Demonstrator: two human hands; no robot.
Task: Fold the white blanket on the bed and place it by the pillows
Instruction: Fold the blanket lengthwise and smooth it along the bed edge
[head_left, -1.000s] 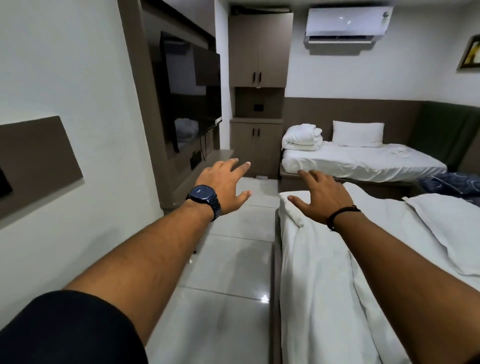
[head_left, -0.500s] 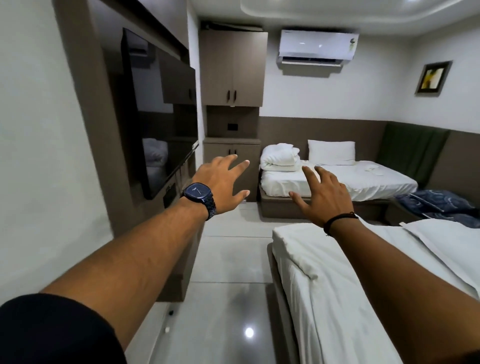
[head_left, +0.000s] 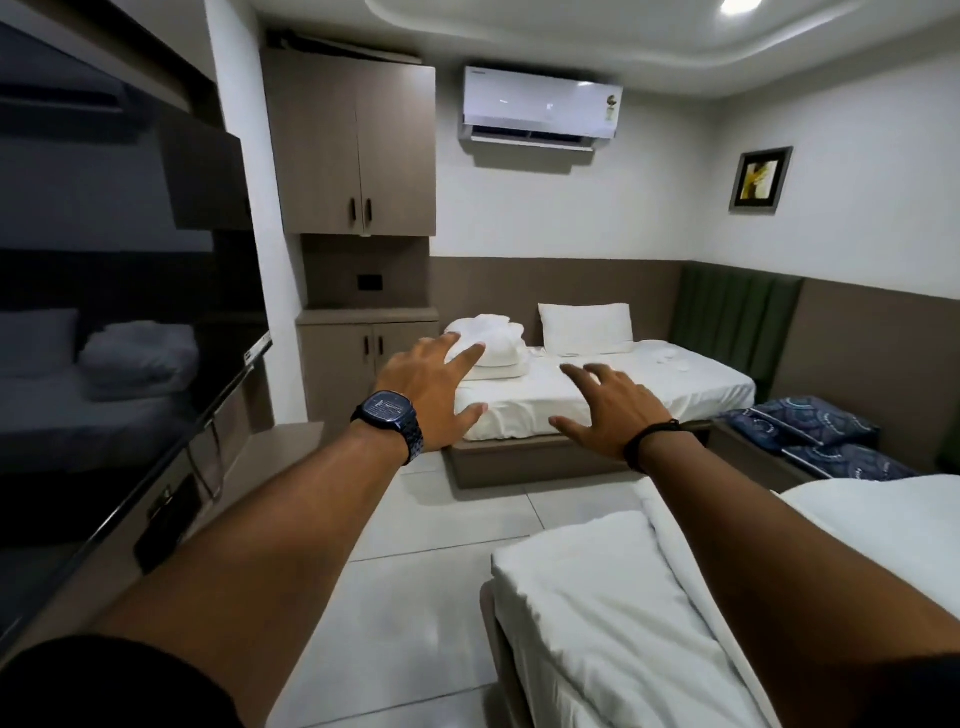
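Observation:
A white blanket (head_left: 496, 348) lies bundled in a rough heap on the far bed (head_left: 649, 384), at its left end beside a white pillow (head_left: 586, 328). My left hand (head_left: 431, 387), with a dark watch on the wrist, is stretched out in the air with fingers spread and holds nothing. My right hand (head_left: 610, 408), with a black band on the wrist, is also raised with fingers apart and empty. Both hands are well short of the far bed. A second white bed (head_left: 623, 623) is close at the lower right, under my right forearm.
A dark television (head_left: 119, 312) hangs on the left wall over a low shelf. Brown cabinets (head_left: 358, 156) stand at the back left by the far bed. Blue patterned cushions (head_left: 810, 436) lie at the right. Tiled floor (head_left: 415, 597) runs between the beds and the wall.
The view has lifted and advanced along the near bed. Both hands stay outstretched and empty, and the far bed now appears larger and nearer behind them.

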